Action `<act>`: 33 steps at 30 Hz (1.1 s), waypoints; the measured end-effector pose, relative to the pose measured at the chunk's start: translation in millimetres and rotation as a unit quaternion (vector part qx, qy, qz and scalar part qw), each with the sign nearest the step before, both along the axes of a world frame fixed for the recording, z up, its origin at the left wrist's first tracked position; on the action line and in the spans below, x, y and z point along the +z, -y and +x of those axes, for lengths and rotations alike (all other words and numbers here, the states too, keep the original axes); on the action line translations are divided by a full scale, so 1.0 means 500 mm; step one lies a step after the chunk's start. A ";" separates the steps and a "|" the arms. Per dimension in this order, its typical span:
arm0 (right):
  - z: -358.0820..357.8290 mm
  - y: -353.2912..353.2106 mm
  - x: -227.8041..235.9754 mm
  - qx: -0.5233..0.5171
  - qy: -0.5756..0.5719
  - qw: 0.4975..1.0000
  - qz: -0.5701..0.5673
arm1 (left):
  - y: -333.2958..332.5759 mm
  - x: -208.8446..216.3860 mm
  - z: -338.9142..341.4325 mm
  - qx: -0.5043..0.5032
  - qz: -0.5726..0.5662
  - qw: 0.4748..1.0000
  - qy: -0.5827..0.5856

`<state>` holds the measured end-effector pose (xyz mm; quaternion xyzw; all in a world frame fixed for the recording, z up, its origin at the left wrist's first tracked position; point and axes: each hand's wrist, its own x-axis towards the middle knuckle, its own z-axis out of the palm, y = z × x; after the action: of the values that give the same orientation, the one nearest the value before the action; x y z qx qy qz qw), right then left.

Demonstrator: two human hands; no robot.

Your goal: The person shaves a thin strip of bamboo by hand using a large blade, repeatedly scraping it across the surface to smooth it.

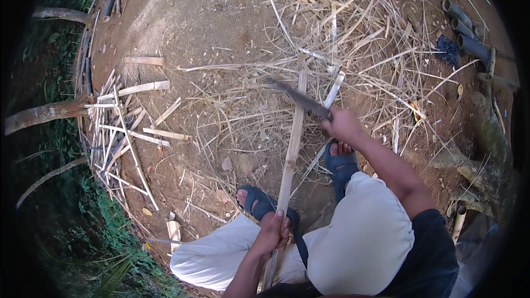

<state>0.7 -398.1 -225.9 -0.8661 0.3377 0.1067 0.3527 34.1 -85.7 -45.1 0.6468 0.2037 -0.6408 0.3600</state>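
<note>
My left hand (pixel 272 232) is closed round the lower part of a long split bamboo strip (pixel 293 149). The strip slants up and away from me, between my sandalled feet, its far end among the shavings. My right hand (pixel 343 125) grips the handle of a machete (pixel 301 98). Its dark blade points to the far left and crosses over the strip near the strip's far end; whether it touches the strip I cannot tell. A pale short bamboo piece (pixel 334 89) lies just beyond my right hand.
Bamboo shavings (pixel 342 16) cover the ground ahead and to the right. Split pieces (pixel 118 138) lie heaped at the left, by tree trunks (pixel 47 115) and green plants. Dark bamboo tubes (pixel 473 48) lie at the far right near a tree root (pixel 469 168).
</note>
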 end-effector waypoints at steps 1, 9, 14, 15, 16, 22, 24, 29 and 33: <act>-0.010 -0.034 0.032 0.064 -0.006 0.998 -0.004 | -0.003 0.004 0.001 0.010 0.008 1.000 -0.011; 0.000 0.044 -0.018 0.018 -0.034 0.999 -0.008 | 0.029 -0.007 0.010 0.008 -0.004 0.999 -0.052; 0.010 0.027 0.042 0.171 -0.062 0.982 -0.046 | 0.011 -0.002 0.000 -0.008 0.028 1.000 0.004; 0.018 0.056 0.013 0.101 -0.064 0.992 -0.036 | 0.016 -0.002 0.001 -0.024 0.023 0.999 0.023; 0.021 0.088 -0.023 0.031 -0.073 0.997 -0.024 | 0.016 -0.004 -0.008 -0.040 0.021 0.998 0.036; 0.035 0.000 0.041 0.144 -0.035 0.988 -0.031 | -0.013 -0.016 0.006 -0.035 0.008 0.999 0.024; 0.038 0.029 0.000 0.077 -0.041 0.996 -0.033 | -0.006 -0.009 0.014 -0.053 0.009 0.998 0.031; 0.054 0.056 -0.030 0.023 -0.075 0.996 -0.042 | 0.016 -0.012 0.010 -0.021 0.020 1.000 0.003; 0.025 0.076 -0.043 0.077 -0.053 0.991 -0.094 | 0.010 -0.004 0.002 -0.031 0.012 0.999 0.013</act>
<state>13.0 -436.0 -247.6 -0.9119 0.2971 0.1471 0.2419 35.0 -90.7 -47.3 0.6650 0.1868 -0.6408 0.3350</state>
